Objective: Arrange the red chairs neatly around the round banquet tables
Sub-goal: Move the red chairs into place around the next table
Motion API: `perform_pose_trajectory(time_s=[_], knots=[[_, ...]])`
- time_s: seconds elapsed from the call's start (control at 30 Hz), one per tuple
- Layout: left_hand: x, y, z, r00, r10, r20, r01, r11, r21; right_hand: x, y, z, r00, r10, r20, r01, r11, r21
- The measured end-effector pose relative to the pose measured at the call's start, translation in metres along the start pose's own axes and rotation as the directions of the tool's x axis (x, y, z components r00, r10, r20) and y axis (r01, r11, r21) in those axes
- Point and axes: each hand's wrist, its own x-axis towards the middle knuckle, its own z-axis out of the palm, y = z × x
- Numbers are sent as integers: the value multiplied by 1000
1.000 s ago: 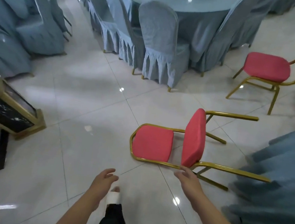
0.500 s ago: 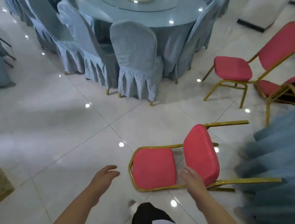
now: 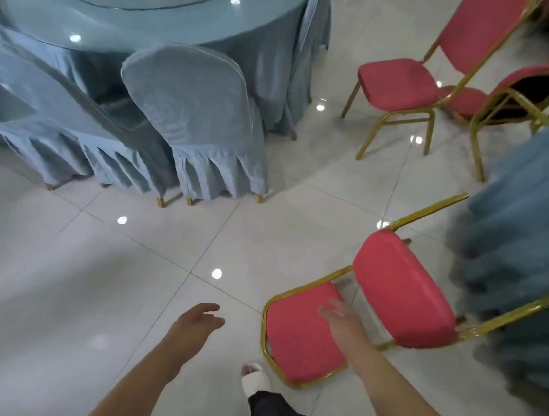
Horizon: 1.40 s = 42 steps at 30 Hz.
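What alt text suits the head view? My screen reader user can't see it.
A red chair lies tipped on the tiled floor; the right hand reaches over its backrest, the left hand open nearby. Two upright red chairs stand beyond, beside a blue-draped round table.

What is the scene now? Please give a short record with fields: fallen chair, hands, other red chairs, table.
fallen chair: red chair lying on its back on the tiled floor, legs pointing right
right hand: right hand open, over the chair's backrest; contact unclear
left hand: left hand open, holds nothing
other red chairs: upright chair; a further chair behind it
table: round table, blue-covered chairs around it
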Motion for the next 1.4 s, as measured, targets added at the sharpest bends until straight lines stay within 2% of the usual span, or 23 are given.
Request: perform_pose_trajectory(time_s=[0.13,0.27,0.43,0.57,0.67,0.83,0.9,0.97,1.1,1.27,1.33,1.4], knots=[[47,19,-17,998,-7,60,1,996,92,4,-15,21,999,9,-44,-7,999,40],[97,34,-10,973,-81,217,25,968,251,10,-3,34,985,104,-137,-92,992,90],[183,45,-3,938,-152,310,0,898,439,18,41,60,908,345,-239,-292,928,231],[263,28,-5,904,-245,350,-47,758,650,42,89,96,775,569,-275,-449,802,394],[333,7,2,898,-277,341,-101,625,774,84,133,131,672,704,-230,-541,679,497],[463,-55,50,897,-276,345,-184,476,860,201,216,172,639,756,-140,-586,596,549],[508,-83,79,891,-283,354,-204,447,871,248,254,181,615,779,-121,-579,550,602],[546,-109,110,886,-301,353,-186,468,864,291,291,185,574,811,-111,-572,494,655],[616,-153,180,864,-385,325,13,662,749,365,366,180,526,841,-131,-510,435,743],[691,-192,254,889,-326,323,-29,661,750,430,442,159,468,875,-127,-304,294,906],[711,-199,269,874,-351,336,-27,656,755,451,473,154,494,859,-134,-208,267,941],[722,-202,276,834,-410,369,20,692,722,461,483,151,580,809,-89,-160,221,962]])
